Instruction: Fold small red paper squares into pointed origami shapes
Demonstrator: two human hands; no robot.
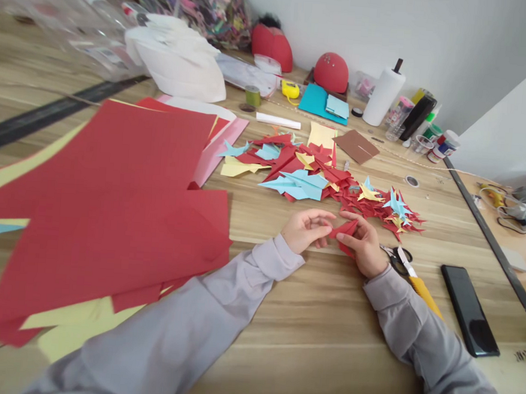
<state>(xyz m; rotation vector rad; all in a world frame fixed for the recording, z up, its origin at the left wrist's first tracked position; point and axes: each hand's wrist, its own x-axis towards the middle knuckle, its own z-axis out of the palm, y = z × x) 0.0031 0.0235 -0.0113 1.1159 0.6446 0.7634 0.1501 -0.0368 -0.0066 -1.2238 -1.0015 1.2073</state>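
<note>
holding paper (349, 229), wooden table (326, 327), pale wall (338, 19)

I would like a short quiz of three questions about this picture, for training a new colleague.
1. True or false: the phone lies nearer to the right hand than to the left hand.
2. What colour is the folded paper in the right hand? A) blue; B) yellow; C) red.
3. Fill in: the large red sheets lie on the person's ___ side.

Key: 1. True. 2. C. 3. Left.
</note>
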